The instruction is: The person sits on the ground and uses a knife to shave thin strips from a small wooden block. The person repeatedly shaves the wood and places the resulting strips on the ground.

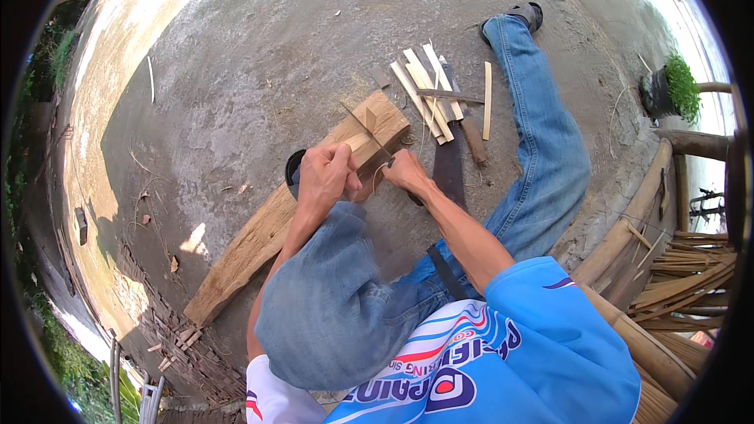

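A thick wooden beam [259, 243] lies slantwise on the ground in front of me. My right hand [407, 173] is closed round the near end of a thin-bladed cutting tool [364, 123], its narrow dark blade slanting across the beam's top. Whether the edge has teeth is too small to tell. Just left of it, my left hand [326, 173] is closed and presses a pale wood strip [358, 144] against the beam, beside the blade. My fingers hide the strip's near end.
Right of the beam lie several pale strips [416, 102], a wooden handle [473, 141] and a wide dark blade [449, 173]. A single strip [487, 100] lies by my outstretched leg [542, 126]. Bamboo poles [628, 212] and a potted plant [680, 88] stand at the right.
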Available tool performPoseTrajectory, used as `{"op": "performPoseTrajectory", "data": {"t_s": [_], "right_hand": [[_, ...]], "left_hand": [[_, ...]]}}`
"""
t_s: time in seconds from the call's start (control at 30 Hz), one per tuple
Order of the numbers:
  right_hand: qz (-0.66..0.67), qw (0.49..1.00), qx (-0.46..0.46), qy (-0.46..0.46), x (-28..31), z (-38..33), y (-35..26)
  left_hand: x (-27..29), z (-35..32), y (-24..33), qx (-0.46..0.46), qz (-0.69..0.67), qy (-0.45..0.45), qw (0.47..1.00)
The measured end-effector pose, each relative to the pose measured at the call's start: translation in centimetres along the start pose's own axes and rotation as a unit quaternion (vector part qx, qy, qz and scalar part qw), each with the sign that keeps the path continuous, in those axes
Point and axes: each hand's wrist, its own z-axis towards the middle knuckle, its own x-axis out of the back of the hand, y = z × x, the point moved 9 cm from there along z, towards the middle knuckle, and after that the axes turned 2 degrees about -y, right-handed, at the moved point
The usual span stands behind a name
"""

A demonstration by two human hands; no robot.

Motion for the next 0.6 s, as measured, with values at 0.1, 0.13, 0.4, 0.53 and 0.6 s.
{"op": "performPoseTrajectory", "data": {"t_s": [0.1, 0.13, 0.4, 0.53, 0.6], "right_hand": [[0.023, 0.999, 0.025, 0.007, -0.9, 1.1, 1.0], [0.027, 0.999, 0.040, 0.001, -1.3, 1.6, 1.5], [0.303, 0.937, -0.024, -0.170, -0.2, 0.7, 2.9], [0.311, 0.941, -0.028, -0.127, 1.4, -0.4, 3.1], [0.314, 0.943, -0.002, -0.115, 1.5, -0.7, 3.1]], "left_hand": [[1.5, -0.1, 0.3, -0.032, 0.089, 0.037, 0.995], [1.8, 0.1, 0.5, -0.060, 0.166, 0.059, 0.983], [3.0, 1.7, 3.2, -0.154, 0.155, 0.131, 0.967], [1.9, 3.5, 0.0, -0.109, 0.011, 0.032, 0.993], [1.3, 3.9, -0.3, -0.121, -0.004, 0.019, 0.992]]}}
